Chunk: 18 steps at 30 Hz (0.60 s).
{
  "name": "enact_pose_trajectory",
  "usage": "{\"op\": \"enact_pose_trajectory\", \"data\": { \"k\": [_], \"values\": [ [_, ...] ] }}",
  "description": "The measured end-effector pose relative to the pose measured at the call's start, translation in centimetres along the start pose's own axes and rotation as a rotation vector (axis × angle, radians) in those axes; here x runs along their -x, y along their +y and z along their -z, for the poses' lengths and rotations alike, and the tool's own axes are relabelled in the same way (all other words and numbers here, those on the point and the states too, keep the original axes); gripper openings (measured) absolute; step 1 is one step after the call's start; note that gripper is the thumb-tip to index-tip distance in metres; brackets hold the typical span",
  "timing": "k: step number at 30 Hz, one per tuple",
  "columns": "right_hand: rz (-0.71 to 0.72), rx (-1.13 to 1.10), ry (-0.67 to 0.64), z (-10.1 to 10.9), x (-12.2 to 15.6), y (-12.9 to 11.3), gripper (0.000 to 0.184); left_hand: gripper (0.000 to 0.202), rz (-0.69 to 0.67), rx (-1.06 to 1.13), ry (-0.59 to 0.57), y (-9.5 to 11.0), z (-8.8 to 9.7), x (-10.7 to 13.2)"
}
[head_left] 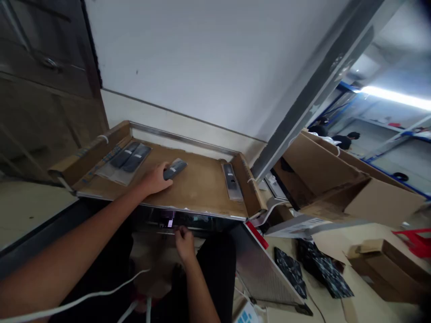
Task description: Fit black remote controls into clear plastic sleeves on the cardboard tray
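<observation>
Left hand (155, 178) grips grey remote (175, 169); no label legible.

Lighting: mixed, mostly dim indoor. Brightest source: a fluorescent tube (393, 96) at upper right, blown out to white glare with a soft halo. White wall (202, 58): evenly lit, pale grey, no hard shadows. Cardboard work surface (198, 188): moderately lit, soft shadow under the left hand (155, 178). Space below the surface edge: deep shadow; the right hand (183, 240) sits half in darkness beside a small purple-white glow (169, 222). Wooden door (43, 89) at left: murky, smeared detail. Optics: wide-angle view, strongly tilted, straight lines bowed; corners dark and blurred, especially upper right. Overall sharpness: low, slight motion softness, visible compression.
</observation>
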State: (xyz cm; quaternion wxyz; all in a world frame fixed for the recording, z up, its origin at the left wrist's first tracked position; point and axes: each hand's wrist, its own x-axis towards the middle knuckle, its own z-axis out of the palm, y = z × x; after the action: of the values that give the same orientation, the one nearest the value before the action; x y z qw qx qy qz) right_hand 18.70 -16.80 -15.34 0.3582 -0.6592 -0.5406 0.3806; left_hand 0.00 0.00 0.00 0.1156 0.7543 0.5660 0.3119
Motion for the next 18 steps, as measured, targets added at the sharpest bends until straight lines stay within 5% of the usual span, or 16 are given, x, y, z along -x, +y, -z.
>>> {"op": "enact_pose_trajectory", "data": {
  "k": [5, 8, 13, 18],
  "values": [
    [0.033, -0.210, -0.029, -1.4, 0.2, 0.6, 0.015, 0.032, 0.106, 0.012, -0.265, 1.3, 0.0, -1.0],
    [0.071, -0.304, -0.037, -1.5, 0.7, 0.3, 0.024, 0.024, 0.108, 0.204, -0.356, 2.3, -0.5, -0.6],
    [0.161, -0.348, 0.161, 0.6, 2.5, -1.3, 0.036, 0.021, 0.141, 0.641, -0.051, 3.1, -1.3, 0.9],
    [0.426, -0.098, 0.574, 6.7, 3.0, -6.1, 0.027, 0.042, 0.400, 1.120, 0.096, 2.4, -1.0, 0.3]
  ]
}}
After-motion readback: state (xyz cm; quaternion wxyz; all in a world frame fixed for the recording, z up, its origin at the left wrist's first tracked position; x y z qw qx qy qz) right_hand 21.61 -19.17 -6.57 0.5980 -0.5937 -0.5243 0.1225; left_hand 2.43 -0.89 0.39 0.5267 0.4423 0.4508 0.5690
